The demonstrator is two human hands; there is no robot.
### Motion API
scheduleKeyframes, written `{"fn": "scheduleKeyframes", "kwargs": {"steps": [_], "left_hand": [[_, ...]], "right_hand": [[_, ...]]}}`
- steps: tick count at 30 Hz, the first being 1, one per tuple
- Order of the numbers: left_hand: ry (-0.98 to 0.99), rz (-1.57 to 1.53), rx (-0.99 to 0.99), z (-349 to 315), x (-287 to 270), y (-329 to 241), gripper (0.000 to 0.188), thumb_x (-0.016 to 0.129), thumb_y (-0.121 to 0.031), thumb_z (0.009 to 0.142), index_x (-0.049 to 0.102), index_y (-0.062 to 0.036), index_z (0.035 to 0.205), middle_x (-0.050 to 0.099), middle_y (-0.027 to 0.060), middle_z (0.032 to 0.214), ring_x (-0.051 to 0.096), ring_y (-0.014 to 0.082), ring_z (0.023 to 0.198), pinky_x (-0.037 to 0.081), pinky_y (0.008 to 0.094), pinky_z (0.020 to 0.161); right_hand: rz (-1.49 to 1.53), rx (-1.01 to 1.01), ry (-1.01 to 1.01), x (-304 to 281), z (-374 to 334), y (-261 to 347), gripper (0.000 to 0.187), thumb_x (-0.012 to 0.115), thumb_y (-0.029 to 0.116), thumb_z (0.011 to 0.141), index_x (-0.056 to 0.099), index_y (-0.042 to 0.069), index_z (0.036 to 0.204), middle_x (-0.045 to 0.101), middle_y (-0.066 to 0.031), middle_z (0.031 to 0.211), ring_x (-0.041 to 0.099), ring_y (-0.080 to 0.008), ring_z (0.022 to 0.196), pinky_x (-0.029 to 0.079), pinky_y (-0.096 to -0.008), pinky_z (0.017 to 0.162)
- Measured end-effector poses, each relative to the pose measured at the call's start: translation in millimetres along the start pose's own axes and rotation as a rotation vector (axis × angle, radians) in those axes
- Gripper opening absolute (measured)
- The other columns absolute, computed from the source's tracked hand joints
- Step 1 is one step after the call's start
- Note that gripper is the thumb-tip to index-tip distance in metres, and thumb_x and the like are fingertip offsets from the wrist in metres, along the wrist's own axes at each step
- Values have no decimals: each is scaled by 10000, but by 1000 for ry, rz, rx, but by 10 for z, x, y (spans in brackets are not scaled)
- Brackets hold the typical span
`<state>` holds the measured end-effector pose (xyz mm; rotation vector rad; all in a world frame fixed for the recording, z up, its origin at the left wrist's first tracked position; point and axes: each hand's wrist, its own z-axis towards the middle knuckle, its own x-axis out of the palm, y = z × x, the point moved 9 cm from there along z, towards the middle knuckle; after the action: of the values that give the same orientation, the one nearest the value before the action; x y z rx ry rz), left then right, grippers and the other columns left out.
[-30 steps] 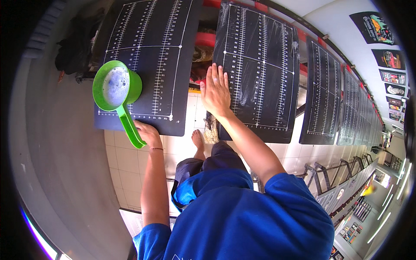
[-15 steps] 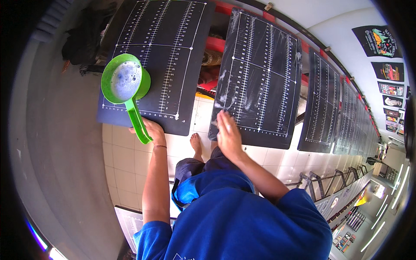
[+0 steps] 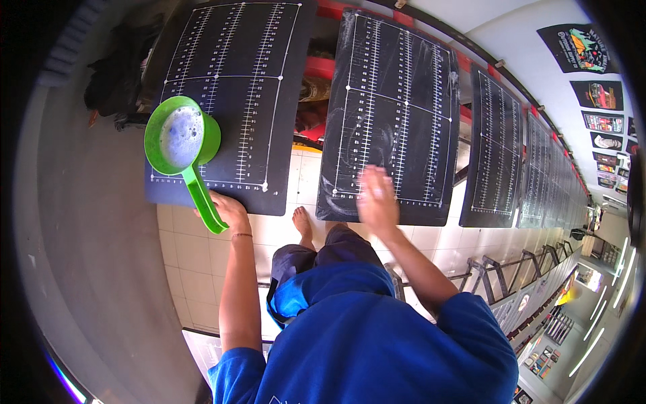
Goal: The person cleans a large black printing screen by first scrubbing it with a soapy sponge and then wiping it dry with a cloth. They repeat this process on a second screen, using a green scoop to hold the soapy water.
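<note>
Right hand (image 3: 377, 200) now flat on board (image 3: 393, 114)

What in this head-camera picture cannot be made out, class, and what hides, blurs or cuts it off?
- Right hand, head view: motion-blurred; contact with the wet black ruled board cannot be told.
- Green plastic scoop with long handle: handle end hidden inside the left hand.
- Dark bundle at upper left: too dim to identify.
- Far row of boards: markings too small, bent by the fisheye rim.
</note>
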<state>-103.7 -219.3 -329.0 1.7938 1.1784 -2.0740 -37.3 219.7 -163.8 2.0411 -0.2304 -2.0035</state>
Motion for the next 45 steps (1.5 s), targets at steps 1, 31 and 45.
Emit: {"fn": "scheduleKeyframes", "kwargs": {"steps": [1, 31, 45], "left_hand": [[-7, -35, -45, 10, -6, 75, 507, 456, -111, 1014, 374, 28, 1494, 458, 196, 1454, 442, 393, 1320, 293, 528, 1175], [-268, -401, -146, -262, -818, -573, 606, 479, -350, 1077, 541, 248, 1010, 600, 393, 889, 536, 335, 747, 475, 508, 746], [-321, -289, -108, -188, -874, -411, 719, 463, -432, 1063, 332, 226, 1321, 436, 408, 1293, 510, 418, 1160, 407, 497, 1030]], "right_hand": [[-75, 109, -49, -76, -193, -474, 560, 548, 204, 985, 432, -63, 1463, 388, -256, 1552, 328, -452, 1461, 233, -550, 1212], [121, -78, -70, -21, 1412, 408, 544, 475, 254, 1031, 410, -19, 1496, 380, -221, 1565, 314, -428, 1472, 242, -535, 1213], [-248, 363, -349, -588, 4194, -2414, 540, 415, 317, 1027, 437, 81, 1512, 375, -113, 1604, 258, -413, 1499, 117, -662, 1201]]}}
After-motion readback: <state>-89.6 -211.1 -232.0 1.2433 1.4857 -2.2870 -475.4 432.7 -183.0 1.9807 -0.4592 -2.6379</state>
